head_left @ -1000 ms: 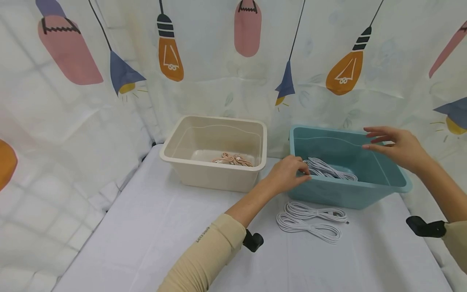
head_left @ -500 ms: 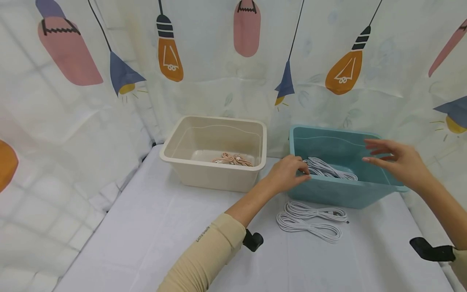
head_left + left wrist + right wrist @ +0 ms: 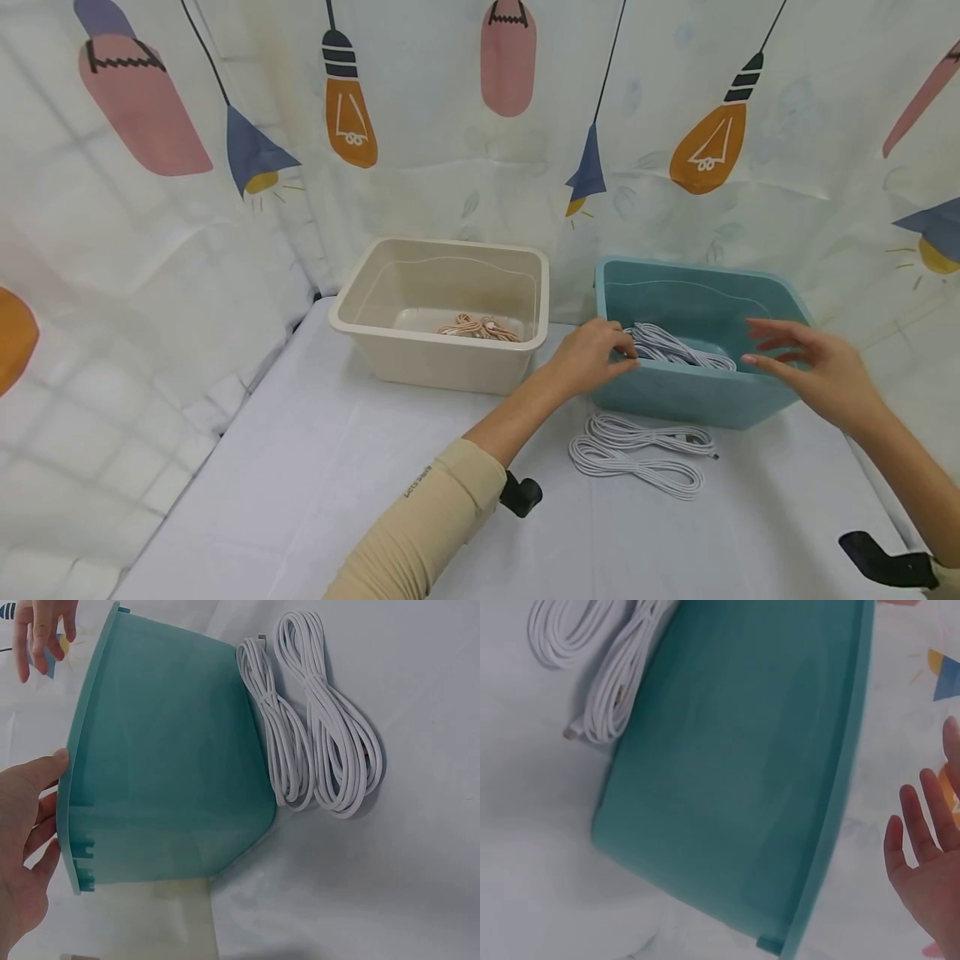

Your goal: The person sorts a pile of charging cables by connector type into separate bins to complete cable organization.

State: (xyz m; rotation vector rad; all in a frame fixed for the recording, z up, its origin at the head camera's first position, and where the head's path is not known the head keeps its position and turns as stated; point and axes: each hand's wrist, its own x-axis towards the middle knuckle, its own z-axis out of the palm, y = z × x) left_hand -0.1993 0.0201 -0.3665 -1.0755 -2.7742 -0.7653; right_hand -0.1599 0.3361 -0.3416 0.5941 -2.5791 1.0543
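At the left front corner of the teal bin, the left hand has a snug grip on the rim: thumb on the outside, fingers bent over the edge. Its fingertips are partly tucked behind the rim in the head view, so no clue how hard it's squeezing.

The right hand is over by the bin's right end with nothing in it, fingers loose and a bit apart, thumb well clear of them. From the head it covers part of the rim, but the right wrist view shows a gap between hand and bin. That view also chops the hand off at the edge.

The bin sits on the table, right of the beige bin. Inside it there's a pile of white cords; the front wall hides the bottom of the pile and I can't count them. Just in front of the bin lie two white coils, the back one near the wall, the front one right against it.

The beige bin has tan cords in it, too tangled to count. Behind everything hangs a printed sheet, cut off up top.
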